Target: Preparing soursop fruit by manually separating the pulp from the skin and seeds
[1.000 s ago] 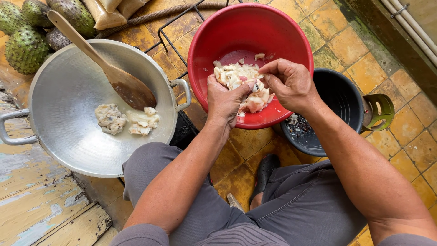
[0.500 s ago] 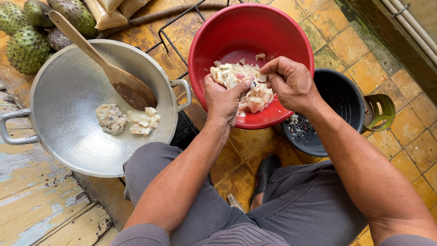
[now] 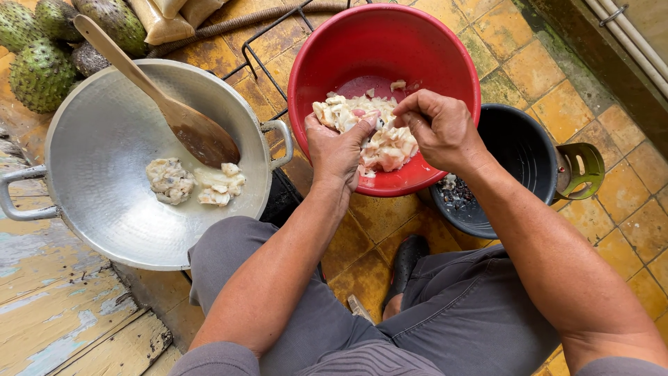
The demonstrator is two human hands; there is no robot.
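While hands pick pulp (image 3: 379,143), red bowl (image 3: 445,49) half-full, wok (image 3: 104,139) holding spoon (image 3: 156,97)

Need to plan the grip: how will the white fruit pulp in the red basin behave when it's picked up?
The white fruit pulp looks wet and glossy, so it is probably slippery. It lies in soft, irregular lumps, likely to sag and tear rather than hold shape. Both the left hand and right hand work one clump over the red basin, so pieces may drop.

light: soft, even daylight | shadows: faint | focus: sharp | edges: wide-angle bending
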